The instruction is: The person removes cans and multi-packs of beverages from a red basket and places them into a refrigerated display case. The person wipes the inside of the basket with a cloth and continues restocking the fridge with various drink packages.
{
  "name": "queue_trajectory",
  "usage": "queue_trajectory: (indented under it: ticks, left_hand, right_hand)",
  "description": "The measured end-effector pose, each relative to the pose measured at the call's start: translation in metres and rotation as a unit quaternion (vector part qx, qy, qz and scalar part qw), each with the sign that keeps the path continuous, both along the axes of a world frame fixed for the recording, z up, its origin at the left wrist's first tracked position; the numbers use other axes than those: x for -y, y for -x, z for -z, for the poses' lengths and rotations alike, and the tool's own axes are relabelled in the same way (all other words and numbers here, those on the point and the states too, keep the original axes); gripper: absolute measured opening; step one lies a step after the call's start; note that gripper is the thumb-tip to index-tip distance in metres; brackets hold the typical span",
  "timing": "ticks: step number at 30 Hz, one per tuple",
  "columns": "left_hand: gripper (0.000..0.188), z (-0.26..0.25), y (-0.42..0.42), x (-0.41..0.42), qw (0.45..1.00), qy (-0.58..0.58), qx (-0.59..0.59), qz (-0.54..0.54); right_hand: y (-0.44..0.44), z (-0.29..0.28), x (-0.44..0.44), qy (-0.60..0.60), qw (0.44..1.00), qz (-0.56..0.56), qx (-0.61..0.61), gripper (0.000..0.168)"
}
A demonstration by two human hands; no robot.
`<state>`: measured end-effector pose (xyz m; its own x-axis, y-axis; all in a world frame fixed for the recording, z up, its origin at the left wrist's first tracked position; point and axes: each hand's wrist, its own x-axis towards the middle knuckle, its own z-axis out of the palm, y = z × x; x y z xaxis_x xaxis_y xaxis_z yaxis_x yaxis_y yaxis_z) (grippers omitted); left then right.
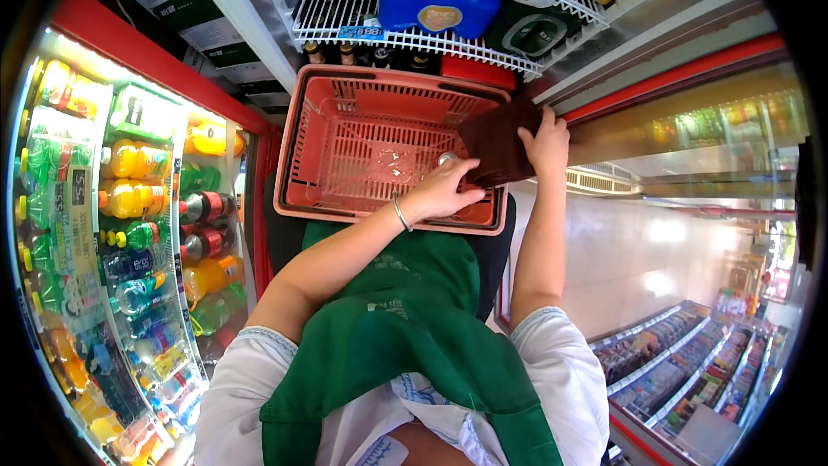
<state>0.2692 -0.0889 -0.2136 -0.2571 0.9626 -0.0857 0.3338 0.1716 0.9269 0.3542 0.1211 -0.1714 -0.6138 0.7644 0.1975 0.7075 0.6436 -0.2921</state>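
Note:
A salmon-pink plastic shopping basket (401, 100) rests at my lap, its long side toward me. Over its right end lies a folded dark brown cloth (501, 139). My right hand (548, 139) grips the cloth's right edge, thumb on top. At the cloth's lower left corner is my left hand (446, 191), thumb and fingers spread; whether it touches the fabric is unclear. Just beyond those fingers, a small round silvery object (446, 158) shows inside the basket, partly hidden. A metal bangle (402, 210) circles my left wrist.
Ahead, white wire shelves (414, 39) hold a blue shrink-wrapped pack (440, 3) and cans, with bottle necks (347, 54) below. A lit drinks cooler (132, 207) stands left. An open glass door (686, 123) is at right, above a shelf of small packaged goods (679, 362).

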Motion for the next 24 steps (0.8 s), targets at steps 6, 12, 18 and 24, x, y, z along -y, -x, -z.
queue_trajectory:
  ticks: [6,12,18,24]
  left_hand:
    - [0.046,0.044,-0.005,0.026,0.992,0.073,0.107,-0.006]
    - [0.023,0.013,0.077,0.041,0.969,-0.074,0.079,-0.224]
    - [0.023,-0.037,0.192,0.052,0.897,-0.198,0.074,-0.389]
    - [0.05,-0.025,0.22,0.051,0.888,-0.113,-0.268,-0.357]
  right_hand:
    - [-0.026,0.063,0.038,0.087,0.993,-0.075,0.027,0.041]
    - [0.037,0.025,0.076,0.125,0.955,-0.227,-0.142,0.034]
    - [0.165,-0.031,0.114,0.562,0.746,-0.249,-0.256,0.035]
    - [0.314,-0.053,0.117,0.66,0.647,-0.154,-0.35,0.032]
